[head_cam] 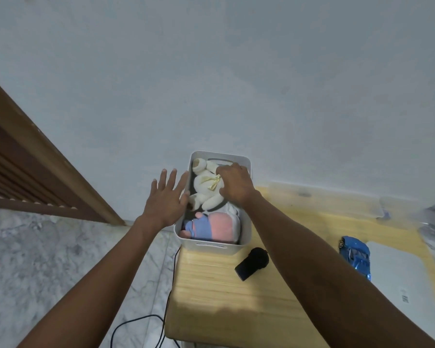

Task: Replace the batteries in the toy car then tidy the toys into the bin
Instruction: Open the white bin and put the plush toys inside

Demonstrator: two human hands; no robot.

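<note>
At the far end of the table: a white bin (246,237) stands at the table's far left corner, close to the wall.
Table (236,297): light wood top; its left edge runs alongside a marble-patterned floor (48,259).
Bin contents, far half: a cream plush toy (206,189) with a pale yellow bow lies inside the bin, head toward the wall.
Bin contents, near half: a pink plush toy (221,227) with a blue part lies inside the bin, just beside the cream plush toy.
Right hand (236,184): reaches over the bin; fingers curled downward onto the cream plush toy at its right side. Whether the fingers close around the toy or only press on it cannot be told from this view.
Left hand (167,197): fingers straight and spread, palm down, holding nothing; positioned at the bin's left wall, with the index finger and thumb at the rim.
Toy car (355,256): blue, lying on the table well to the right of the bin, at the left edge of a flat white panel (399,280). Neither hand touches it.
Black device (253,263): lies on the table just in front of the bin's near right corner, beside the right forearm.
Black cable (171,285): runs down along the table's left edge and loops on the floor.
Left background: a brown wooden louvred door (15,167) in a wooden frame.
</note>
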